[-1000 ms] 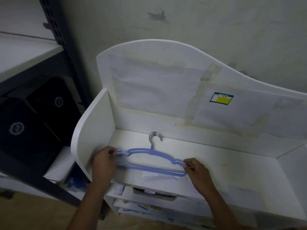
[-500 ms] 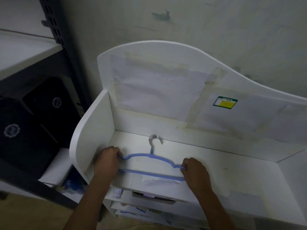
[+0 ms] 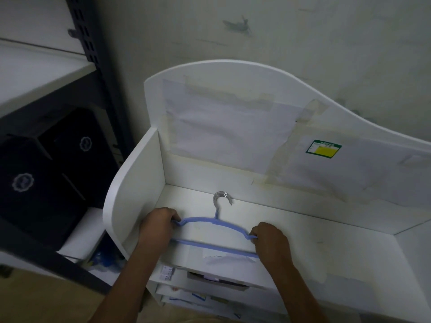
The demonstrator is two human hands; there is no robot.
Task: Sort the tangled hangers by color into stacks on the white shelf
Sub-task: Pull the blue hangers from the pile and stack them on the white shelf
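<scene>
Head view: blue hangers (image 3: 211, 223) lying flat in a stack on the top board of the white shelf (image 3: 326, 231), near its left side wall, metal hooks (image 3: 221, 198) pointing to the back panel. Left hand (image 3: 156, 226) with fingers curled around the left end of the stack, right hand (image 3: 271, 241) with fingers curled around the right end, both resting on the board. Green and yellow sticker (image 3: 323, 148) on the taped paper of the back panel; dark boxes (image 3: 46, 169) in the black rack at left.
</scene>
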